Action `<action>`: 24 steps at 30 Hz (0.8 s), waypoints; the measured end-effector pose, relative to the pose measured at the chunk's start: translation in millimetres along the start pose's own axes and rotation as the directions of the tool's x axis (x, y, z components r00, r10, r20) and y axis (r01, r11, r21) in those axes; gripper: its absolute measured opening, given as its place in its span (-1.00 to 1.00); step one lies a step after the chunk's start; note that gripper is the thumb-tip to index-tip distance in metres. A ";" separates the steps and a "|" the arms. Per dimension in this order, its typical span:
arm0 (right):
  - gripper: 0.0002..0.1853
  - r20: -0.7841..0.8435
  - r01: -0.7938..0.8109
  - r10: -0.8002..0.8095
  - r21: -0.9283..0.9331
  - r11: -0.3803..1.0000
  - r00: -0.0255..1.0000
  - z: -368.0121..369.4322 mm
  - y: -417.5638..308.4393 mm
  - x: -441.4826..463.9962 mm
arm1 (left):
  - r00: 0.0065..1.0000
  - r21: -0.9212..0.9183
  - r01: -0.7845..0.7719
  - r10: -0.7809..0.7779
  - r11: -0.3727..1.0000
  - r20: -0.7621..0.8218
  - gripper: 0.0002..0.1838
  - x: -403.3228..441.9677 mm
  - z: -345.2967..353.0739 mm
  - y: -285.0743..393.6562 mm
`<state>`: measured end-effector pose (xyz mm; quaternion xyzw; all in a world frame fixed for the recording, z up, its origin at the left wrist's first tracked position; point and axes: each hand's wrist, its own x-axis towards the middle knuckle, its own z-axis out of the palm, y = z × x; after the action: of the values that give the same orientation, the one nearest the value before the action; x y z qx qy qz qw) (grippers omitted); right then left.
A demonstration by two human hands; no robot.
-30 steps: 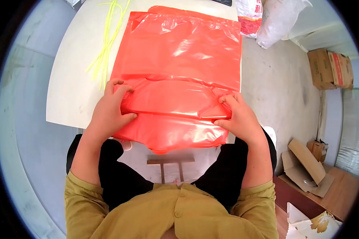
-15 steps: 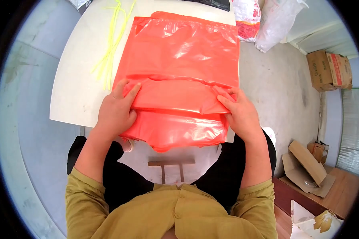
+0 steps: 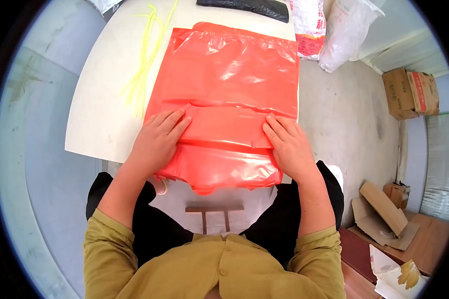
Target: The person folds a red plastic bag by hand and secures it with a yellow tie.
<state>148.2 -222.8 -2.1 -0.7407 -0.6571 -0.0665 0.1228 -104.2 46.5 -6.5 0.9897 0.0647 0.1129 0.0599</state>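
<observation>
A stack of red plastic bags lies on the white table, its near edge hanging past the table's front. Across its lower half runs a folded-over band of the same red plastic. My left hand rests on the left end of this band, fingers stretched out and pointing inward. On the right end lies my right hand, its fingers extended and pressed flat. Whatever is under the palms is hidden.
Yellow strips lie left of the bags, and a black plastic roll at the back. White sacks stand beyond the right corner. A cardboard box and opened cardboard are on the right. Below is a wooden bar.
Both hands have moved inward along the folded band and flattened onto it. The loose right end, held up by my right fingers before, now lies pressed down.
</observation>
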 end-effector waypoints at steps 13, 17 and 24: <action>-0.75 0.378 -0.603 0.478 0.377 0.703 0.793 -54.4 9.7 9.2 | 0.798 -0.483 0.603 -0.491 0.635 0.351 -0.91 12.1 -45.7 -21.7; -0.76 0.355 -0.680 0.613 0.585 0.442 0.705 -29.1 32.3 4.4 | 0.720 -0.690 0.619 -0.622 0.375 0.308 -0.91 19.3 -23.6 -23.9; -0.44 0.386 -0.615 0.661 0.775 0.147 0.644 -26.3 38.2 7.3 | 0.649 -0.781 0.578 -0.713 0.235 0.266 -0.60 28.0 0.3 -26.0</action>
<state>188.6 -227.0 21.4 -0.7747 -0.2156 0.3126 0.5055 -80.0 76.1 -4.2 0.7116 0.4115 0.1658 0.5448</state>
